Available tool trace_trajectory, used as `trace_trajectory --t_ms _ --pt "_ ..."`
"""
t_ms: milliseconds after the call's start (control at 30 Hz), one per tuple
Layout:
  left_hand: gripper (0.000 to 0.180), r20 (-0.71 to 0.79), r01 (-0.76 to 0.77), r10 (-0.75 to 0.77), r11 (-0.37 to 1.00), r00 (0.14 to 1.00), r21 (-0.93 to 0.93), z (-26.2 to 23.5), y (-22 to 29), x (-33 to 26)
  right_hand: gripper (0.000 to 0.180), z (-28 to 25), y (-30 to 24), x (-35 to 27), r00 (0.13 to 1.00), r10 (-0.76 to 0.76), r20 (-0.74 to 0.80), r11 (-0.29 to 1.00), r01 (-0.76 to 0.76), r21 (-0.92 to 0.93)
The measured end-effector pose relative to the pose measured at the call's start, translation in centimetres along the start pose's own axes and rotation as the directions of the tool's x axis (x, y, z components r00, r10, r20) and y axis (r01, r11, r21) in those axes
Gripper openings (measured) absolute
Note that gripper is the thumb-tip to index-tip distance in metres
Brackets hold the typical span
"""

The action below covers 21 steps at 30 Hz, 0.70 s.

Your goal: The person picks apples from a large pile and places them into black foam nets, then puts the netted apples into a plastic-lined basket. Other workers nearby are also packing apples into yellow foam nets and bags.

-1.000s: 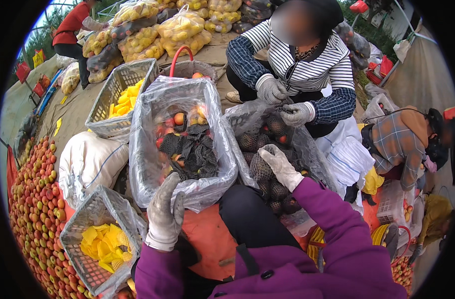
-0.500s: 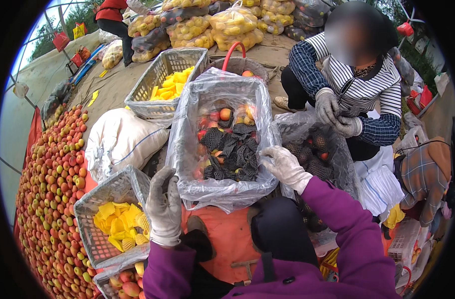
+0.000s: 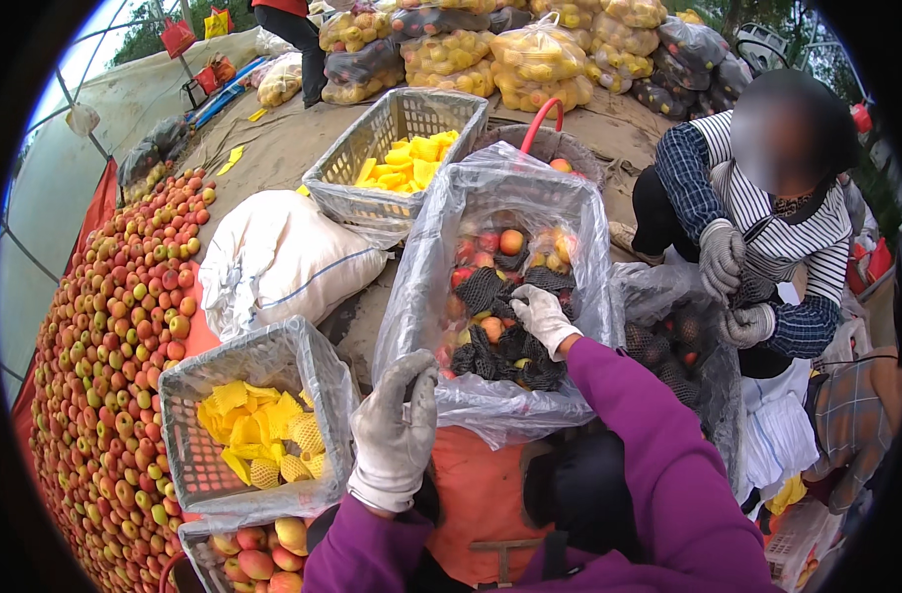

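Black net sleeves (image 3: 483,290) are lying in a loose tangle over red and yellow apples (image 3: 511,242) inside the plastic-lined crate (image 3: 510,410), and the right hand (image 3: 542,321) is resting in among them, so any trouble is probably coming from that tangle: one limp sleeve could be catching on its neighbour and bringing two up together, a gloved fingertip could be snagging in the mesh, or an apple underneath could be rolling as its covering is shifting; the crinkled clear liner (image 3: 584,227), sitting loosely over the rim, could also be bunching where the purple sleeve (image 3: 658,445) is crossing the near right side; as for pose, the right hand is angling forward and leftward, its back facing mostly up, and whether its grip is pinching any mesh I cannot tell, since the fingertips are merging with the dark pile; the left hand (image 3: 397,435) is hovering upright by the crate's near left corner, its fingers curving toward the thumb with a gap showing between, and its grip is holding nothing visible
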State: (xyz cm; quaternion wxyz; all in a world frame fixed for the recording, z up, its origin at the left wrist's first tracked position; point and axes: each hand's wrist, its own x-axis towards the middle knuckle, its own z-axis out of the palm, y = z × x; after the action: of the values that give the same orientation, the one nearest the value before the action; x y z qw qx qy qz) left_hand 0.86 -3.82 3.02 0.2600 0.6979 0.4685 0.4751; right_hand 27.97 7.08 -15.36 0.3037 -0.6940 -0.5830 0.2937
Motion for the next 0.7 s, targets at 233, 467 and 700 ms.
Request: trace_trajectory --t_ms 233,467,700 --pt "0.044 0.229 -0.416 0.376 0.895 0.898 0.162 0.5 1.7 0.8 0.028 -6.2 -15.6 -10.3 0.917 -0.112 0.384 0.888 -0.081 0.453" --pt "0.034 0.329 -0.462 0.368 0.841 0.870 0.280 -1.8 0.1 -1.6 0.024 -7.3 -18.3 -15.8 0.824 -0.027 0.566 0.635 -0.423 0.646" --pt "0.028 0.273 -0.409 0.379 0.910 0.884 0.060 -1.4 0.5 -3.2 0.031 -6.0 -16.4 -17.0 0.860 -0.332 0.387 0.665 -0.078 0.743"
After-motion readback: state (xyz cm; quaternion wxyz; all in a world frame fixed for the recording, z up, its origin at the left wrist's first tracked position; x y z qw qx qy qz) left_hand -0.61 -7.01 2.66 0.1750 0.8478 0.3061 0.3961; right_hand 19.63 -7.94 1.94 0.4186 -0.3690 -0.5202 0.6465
